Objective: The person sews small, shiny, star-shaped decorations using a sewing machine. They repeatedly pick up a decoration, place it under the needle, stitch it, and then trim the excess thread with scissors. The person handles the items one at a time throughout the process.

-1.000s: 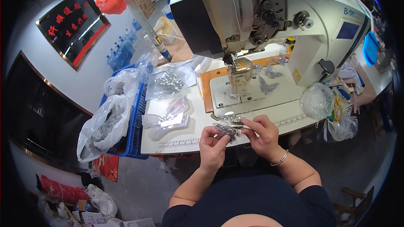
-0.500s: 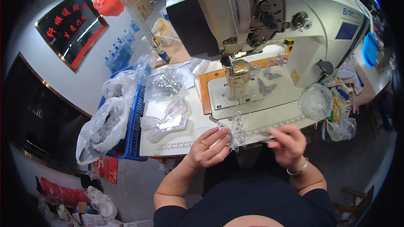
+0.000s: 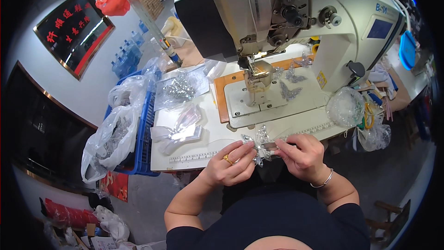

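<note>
At the table's front edge my left hand (image 3: 231,163) pinches a silver, glittering butterfly-shaped piece (image 3: 262,135) by one wing. My right hand (image 3: 303,156) has closed in from the other side. Its fingers are shut on a small thin metal tool (image 3: 269,146), whose tip reaches the middle of the butterfly; the exact kind is too small to make out. Fine threads trail near the piece. Beyond my hands stands a large sewing machine (image 3: 342,0), its presser foot and needle area over the metal plate (image 3: 238,106). More silver butterflies (image 3: 290,91) lie on its bed.
A ruler strip (image 3: 194,158) runs along the table's front. Left of the machine lie a shiny pale bow (image 3: 178,132) and a plastic bag of silver pieces (image 3: 180,87). A blue crate (image 3: 147,134) with plastic bags stands at the left; a clear bag (image 3: 346,106) sits at the right.
My right hand has moved left, bringing the metal tool from the air beside the butterfly onto its middle. My left hand keeps its pinch. The whole view has shifted slightly.
</note>
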Tool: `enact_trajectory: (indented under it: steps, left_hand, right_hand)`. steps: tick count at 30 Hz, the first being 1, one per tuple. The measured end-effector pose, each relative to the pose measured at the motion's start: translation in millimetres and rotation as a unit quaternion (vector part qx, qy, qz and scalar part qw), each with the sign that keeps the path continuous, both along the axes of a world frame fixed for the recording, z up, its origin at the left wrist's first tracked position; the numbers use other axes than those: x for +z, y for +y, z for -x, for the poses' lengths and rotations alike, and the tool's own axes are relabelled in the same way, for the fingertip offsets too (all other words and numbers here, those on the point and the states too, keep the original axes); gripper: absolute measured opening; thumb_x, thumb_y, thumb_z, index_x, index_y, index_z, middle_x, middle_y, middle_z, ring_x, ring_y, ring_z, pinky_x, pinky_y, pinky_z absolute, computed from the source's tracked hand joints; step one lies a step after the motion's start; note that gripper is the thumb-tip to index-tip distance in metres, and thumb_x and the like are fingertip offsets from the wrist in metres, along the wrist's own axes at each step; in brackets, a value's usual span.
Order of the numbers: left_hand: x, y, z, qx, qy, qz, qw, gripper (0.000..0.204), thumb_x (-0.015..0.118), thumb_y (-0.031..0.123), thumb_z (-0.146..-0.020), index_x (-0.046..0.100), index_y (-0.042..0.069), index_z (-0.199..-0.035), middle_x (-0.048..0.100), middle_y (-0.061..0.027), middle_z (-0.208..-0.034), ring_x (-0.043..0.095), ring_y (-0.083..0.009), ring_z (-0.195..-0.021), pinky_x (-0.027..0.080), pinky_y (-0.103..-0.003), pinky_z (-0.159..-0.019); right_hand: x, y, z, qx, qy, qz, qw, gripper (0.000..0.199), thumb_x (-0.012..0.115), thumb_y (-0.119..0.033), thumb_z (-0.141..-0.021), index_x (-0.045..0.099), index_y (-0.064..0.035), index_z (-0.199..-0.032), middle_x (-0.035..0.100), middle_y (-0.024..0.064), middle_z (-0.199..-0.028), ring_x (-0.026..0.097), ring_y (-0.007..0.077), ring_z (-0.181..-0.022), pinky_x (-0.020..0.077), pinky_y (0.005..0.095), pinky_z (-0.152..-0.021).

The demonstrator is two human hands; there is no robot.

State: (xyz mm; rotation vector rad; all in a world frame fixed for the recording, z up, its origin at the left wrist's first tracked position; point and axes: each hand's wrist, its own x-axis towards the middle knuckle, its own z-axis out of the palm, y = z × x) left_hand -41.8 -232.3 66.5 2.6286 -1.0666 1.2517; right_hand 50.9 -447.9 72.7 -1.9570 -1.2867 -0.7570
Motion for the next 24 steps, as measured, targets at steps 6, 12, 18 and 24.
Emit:
enact_trajectory:
  steps: [6,12,18,24]
  left_hand:
    - [-1.2,-2.4,0.1,-0.006,0.007,0.011,1.0,0.013,0.063,0.006,-0.07,0.056,0.008,-0.08,0.064,-0.0062,-0.095,0.061,-0.0259,-0.097,0.051,-0.038,-0.085]
    - [-5.3,-1.6,-0.7,-0.001,0.004,0.023,1.0,0.013,0.063,0.005,-0.07,0.055,0.007,-0.08,0.064,-0.006,-0.094,0.062,-0.0255,-0.097,0.051,-0.038,-0.085]
    - [-7.8,0.6,-1.6,0.002,0.0,0.01,1.0,0.008,0.059,0.011,-0.075,0.055,0.007,-0.081,0.062,-0.0073,-0.099,0.06,-0.0254,-0.1,0.05,-0.038,-0.087]
    - [-14.7,-5.6,-1.9,-0.017,0.166,0.298,0.94,0.019,0.064,-0.006,-0.068,0.055,0.004,-0.081,0.063,-0.0094,-0.1,0.059,-0.031,-0.102,0.05,-0.036,-0.086]
  right_hand:
    - [0.1,1.7,-0.7,0.008,0.005,0.007,1.0,0.027,0.074,-0.016,-0.065,0.067,-0.0118,-0.09,0.055,0.0017,-0.073,0.053,0.0169,-0.055,0.0414,0.0289,-0.049]
    - [-5.5,3.4,-0.6,-0.001,0.099,-0.05,0.994,0.023,0.074,-0.015,-0.065,0.067,-0.011,-0.086,0.056,0.0029,-0.072,0.054,0.0189,-0.056,0.0435,0.0297,-0.05]
    - [-2.9,2.9,0.6,0.008,0.079,-0.018,0.997,0.023,0.075,-0.014,-0.065,0.067,-0.0103,-0.086,0.056,0.0036,-0.072,0.055,0.0197,-0.057,0.0439,0.0302,-0.05]
    - [-7.5,0.3,-11.3,0.031,0.294,-0.106,0.95,0.027,0.075,-0.019,-0.069,0.064,-0.0057,-0.09,0.056,0.0077,-0.076,0.055,0.0217,-0.066,0.0447,0.0282,-0.059]
